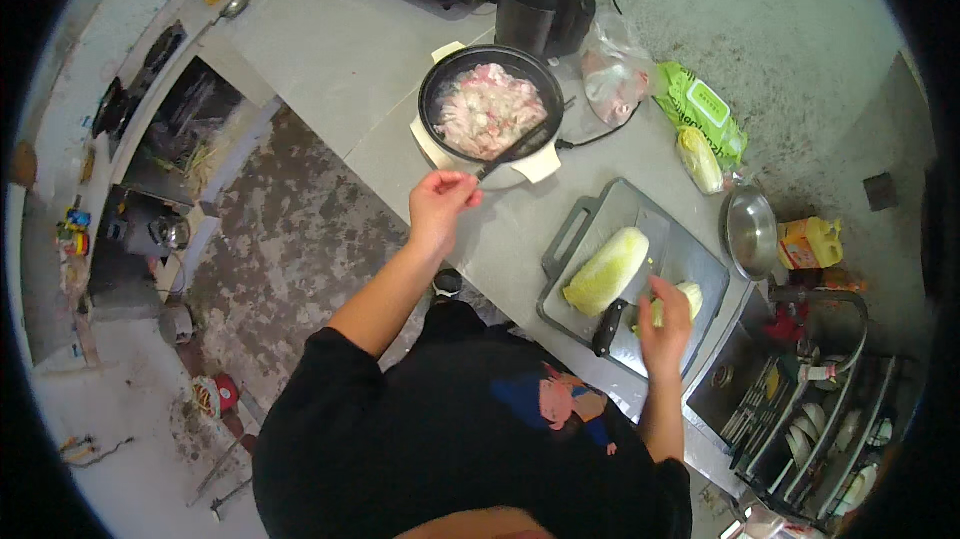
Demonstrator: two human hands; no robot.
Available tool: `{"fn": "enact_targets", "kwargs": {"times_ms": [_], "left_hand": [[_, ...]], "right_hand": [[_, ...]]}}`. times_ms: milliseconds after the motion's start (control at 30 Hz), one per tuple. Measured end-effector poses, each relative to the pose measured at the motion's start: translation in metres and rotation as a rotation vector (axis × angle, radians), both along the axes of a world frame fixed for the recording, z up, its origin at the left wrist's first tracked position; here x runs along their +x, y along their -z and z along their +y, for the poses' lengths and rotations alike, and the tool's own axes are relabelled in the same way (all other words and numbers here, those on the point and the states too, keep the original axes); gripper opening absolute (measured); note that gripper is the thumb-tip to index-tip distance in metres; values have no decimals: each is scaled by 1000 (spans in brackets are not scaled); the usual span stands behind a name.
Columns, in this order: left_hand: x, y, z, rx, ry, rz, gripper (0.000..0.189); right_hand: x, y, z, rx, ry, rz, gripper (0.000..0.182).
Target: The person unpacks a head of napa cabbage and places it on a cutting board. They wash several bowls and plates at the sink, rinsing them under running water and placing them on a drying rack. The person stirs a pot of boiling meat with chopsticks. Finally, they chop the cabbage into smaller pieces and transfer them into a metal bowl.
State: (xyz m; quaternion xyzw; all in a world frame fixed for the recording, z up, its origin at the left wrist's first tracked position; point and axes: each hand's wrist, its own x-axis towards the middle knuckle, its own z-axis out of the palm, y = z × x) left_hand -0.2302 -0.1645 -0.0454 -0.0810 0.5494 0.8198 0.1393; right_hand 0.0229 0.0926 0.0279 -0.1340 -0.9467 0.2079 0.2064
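My left hand (442, 210) pinches the end of dark chopsticks (517, 141), which lie across a round electric cooking pot (553, 88). Pale pink sliced meat (487, 107) fills much of the pot. On the right, my right hand (665, 321) hovers over or touches a small piece of napa cabbage (690, 300) on a grey cutting board (559, 306); contact is unclear. A larger napa cabbage (609, 269) lies on the board, and a cleaver with a black handle (610, 327) rests beside it, its blade pointing away from me.
A black kettle (540, 6) stands behind the pot, near a plastic bag of meat (615, 73). A green wipes pack (697, 107), a wrapped cabbage (700, 160) and a steel bowl (751, 233) line the wall. The sink (724, 396) and dish rack (825, 434) are at right.
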Motion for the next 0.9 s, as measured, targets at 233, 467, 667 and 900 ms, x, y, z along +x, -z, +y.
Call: {"fn": "enact_targets", "kwargs": {"times_ms": [233,467,667,900], "left_hand": [[2,-36,-40,160,348,132,10],[-51,-43,-109,3,640,538,18],[-61,7,-198,-251,185,124,12],[-71,6,-222,-331,95,145,14]], "right_hand": [[-207,-7,-128,255,-242,46,46],[-222,-40,-94,148,-193,251,31],[-222,-73,-85,-445,-110,58,15],[-245,-57,-96,-322,-293,-68,14]]}}
